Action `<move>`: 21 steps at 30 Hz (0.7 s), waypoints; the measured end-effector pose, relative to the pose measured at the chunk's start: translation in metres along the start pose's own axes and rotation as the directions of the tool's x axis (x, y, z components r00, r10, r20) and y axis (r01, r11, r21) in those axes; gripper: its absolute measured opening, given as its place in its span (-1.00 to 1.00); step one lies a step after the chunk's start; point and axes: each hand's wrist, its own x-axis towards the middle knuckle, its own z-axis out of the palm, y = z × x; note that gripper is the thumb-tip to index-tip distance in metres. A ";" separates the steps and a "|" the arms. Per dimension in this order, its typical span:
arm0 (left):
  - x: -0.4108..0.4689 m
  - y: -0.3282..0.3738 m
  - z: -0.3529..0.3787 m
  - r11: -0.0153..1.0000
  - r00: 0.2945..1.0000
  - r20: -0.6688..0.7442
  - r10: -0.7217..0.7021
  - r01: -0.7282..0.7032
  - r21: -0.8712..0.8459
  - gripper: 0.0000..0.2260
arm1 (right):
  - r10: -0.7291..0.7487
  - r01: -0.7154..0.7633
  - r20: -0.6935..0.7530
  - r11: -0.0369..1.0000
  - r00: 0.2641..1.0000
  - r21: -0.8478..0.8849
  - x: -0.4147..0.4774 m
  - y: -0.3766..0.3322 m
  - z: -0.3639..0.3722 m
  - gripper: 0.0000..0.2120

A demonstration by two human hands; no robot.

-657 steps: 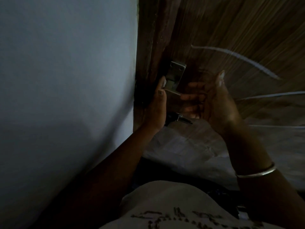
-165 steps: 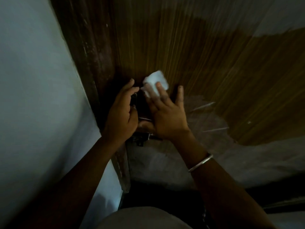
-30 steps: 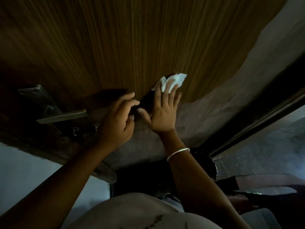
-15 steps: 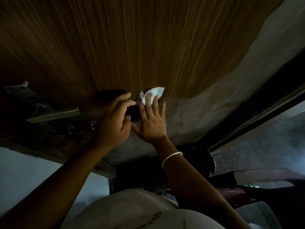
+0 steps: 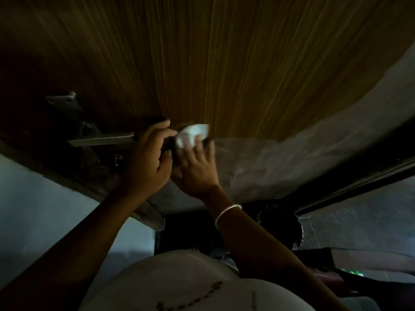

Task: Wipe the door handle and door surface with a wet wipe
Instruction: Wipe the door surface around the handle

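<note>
A striped brown wooden door (image 5: 224, 52) fills the upper view in dim light. Its metal lever handle (image 5: 101, 139) sticks out from a plate (image 5: 65, 104) at the left. My left hand (image 5: 148, 162) curls around the free end of the lever. My right hand (image 5: 197, 167), blurred, presses a crumpled white wet wipe (image 5: 193, 133) flat on the door just right of the lever's tip, fingers spread over it. A thin bangle sits on my right wrist.
The door's lower part is covered by a greyish film (image 5: 280, 160). A pale wall (image 5: 33, 209) lies left of the dark door frame (image 5: 74, 176). A dark rail or frame edge (image 5: 359, 185) runs at the right.
My right hand slid the wipe down and left across the door, closer to the handle's tip. My left hand stays at the lever's end.
</note>
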 end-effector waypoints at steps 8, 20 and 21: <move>-0.030 -0.007 -0.027 0.997 0.999 -0.041 -0.034 0.037 0.068 -0.70 | 0.190 -0.195 -0.086 0.979 0.978 -0.055 0.005 0.019 -0.010 -0.32; -0.063 -0.035 -0.069 0.962 0.951 -0.247 -0.187 0.228 0.152 -0.73 | -0.249 0.250 0.046 0.968 0.967 -0.028 0.049 -0.085 0.003 -0.41; -0.065 -0.037 -0.074 0.955 0.937 -0.285 -0.199 0.251 0.157 -0.74 | -0.306 0.310 0.074 0.950 0.949 -0.040 0.052 -0.091 0.004 -0.45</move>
